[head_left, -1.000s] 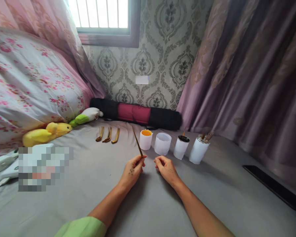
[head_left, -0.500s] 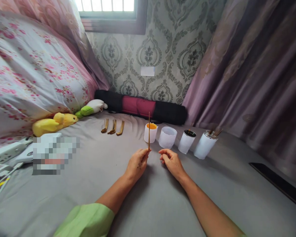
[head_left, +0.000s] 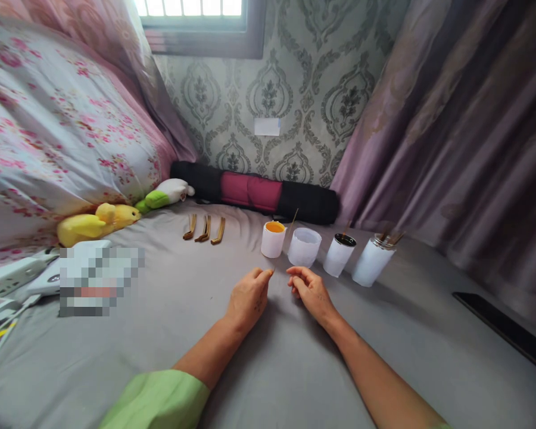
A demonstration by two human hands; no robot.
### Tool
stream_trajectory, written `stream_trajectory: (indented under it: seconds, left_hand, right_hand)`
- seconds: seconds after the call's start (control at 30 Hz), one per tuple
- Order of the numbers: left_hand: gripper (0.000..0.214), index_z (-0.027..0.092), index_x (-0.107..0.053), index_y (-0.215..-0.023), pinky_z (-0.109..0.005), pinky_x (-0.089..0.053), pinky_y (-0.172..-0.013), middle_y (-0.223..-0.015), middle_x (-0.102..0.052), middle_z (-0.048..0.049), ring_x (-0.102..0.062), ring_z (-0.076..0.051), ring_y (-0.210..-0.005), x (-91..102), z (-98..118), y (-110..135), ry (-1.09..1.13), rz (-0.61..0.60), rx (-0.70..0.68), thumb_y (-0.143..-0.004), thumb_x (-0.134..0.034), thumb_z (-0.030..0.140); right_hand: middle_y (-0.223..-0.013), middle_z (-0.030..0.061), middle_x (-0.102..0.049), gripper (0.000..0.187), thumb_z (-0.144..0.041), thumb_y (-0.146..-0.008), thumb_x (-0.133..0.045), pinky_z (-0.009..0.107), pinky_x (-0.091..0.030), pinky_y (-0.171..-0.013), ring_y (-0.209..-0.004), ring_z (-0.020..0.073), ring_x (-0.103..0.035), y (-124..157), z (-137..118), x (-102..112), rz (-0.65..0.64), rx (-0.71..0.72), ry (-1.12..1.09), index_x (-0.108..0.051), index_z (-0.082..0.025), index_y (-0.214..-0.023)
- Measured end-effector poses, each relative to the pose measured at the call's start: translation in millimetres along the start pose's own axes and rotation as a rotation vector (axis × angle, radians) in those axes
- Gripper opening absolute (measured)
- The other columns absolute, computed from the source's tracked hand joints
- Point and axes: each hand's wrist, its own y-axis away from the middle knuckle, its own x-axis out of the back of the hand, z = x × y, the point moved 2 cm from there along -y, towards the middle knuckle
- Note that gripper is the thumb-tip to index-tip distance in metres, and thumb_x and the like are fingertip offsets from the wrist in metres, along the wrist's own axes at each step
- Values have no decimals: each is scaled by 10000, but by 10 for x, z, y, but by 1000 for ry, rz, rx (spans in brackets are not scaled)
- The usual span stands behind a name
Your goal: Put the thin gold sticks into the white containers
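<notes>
My left hand is closed, pinching the lower end of a thin brown stick between thumb and finger. The stick is faint and smeared along its middle; its top leans right, in front of the gap between two white cups. Facing it, a short gap away, my right hand has its fingers loosely curled in, with nothing visible in them. Beyond my hands stand a white cup with orange contents and a translucent white cup. Several bent brown stick bundles lie at the back left.
To the right stand a white-wrapped container with a dark opening and a white-wrapped jar holding sticks. A black flat object lies far right. Plush toys, a power strip and a black-and-red roll border the grey sheet.
The stick in my left hand has swung from upright to leaning right. My left hand has turned slightly; my right hand has hardly moved.
</notes>
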Motion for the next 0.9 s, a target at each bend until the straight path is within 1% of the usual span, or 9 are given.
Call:
stream_trajectory:
  seconds: [0.1,0.27,0.33,0.53,0.73,0.8,0.9]
  left_hand:
    - [245,268,-591,-952,-229,-318,-656,-806,-520,-49,-472,-156,-704,2,7,0,-28,-2,-36,-811,-391,262]
    - [282,248,-574,-997,-240,-325,-647,-778,-507,-56,-470,-165,-691,-3,34,6,-229,-30,-146,-819,-359,207]
    - [285,239,-571,-998,-246,-328,-658,-776,-502,-57,-471,-170,-700,-3,48,10,-268,-40,-166,-816,-357,191]
    - [273,239,-581,-949,-266,-329,-718,-781,-495,-55,-473,-177,-731,-18,50,22,-222,-78,-133,-786,-384,144]
    - [259,219,-576,-904,-282,-329,-735,-791,-503,-64,-474,-185,-752,-71,7,26,-272,-122,-148,-775,-374,119]
    - [257,214,-564,-903,-278,-335,-732,-801,-506,-63,-478,-181,-766,-80,21,25,-324,-150,-150,-785,-356,121]
    - [262,201,-538,-930,-267,-352,-704,-835,-513,-61,-487,-173,-780,-83,67,27,-461,-224,-154,-818,-307,148]
  right_hand:
    - [-686,13,-558,258,-267,-728,-432,203,-409,-500,-549,87,-496,11,-38,-8,-6,17,-1,-553,-141,-918]
    - [-685,10,-560,290,-302,-737,-456,209,-408,-511,-552,88,-494,34,-110,-20,-5,42,-29,-562,-141,-953]
    - [-694,13,-561,312,-323,-731,-475,206,-403,-505,-559,89,-495,42,-130,-27,-6,43,-38,-562,-141,-970]
    - [-683,5,-546,407,-388,-680,-574,199,-390,-488,-544,78,-470,46,-166,-83,-12,35,-94,-554,-128,-992]
    - [-649,4,-542,411,-445,-695,-549,187,-367,-432,-496,72,-461,44,-150,-111,-17,-25,-130,-549,-128,-957]
    - [-635,3,-537,399,-465,-704,-533,182,-357,-417,-483,70,-455,40,-125,-103,-3,-28,-138,-558,-130,-918]
    - [-614,3,-532,385,-476,-705,-529,182,-350,-410,-470,70,-447,34,-91,-92,11,-29,-144,-563,-128,-866]
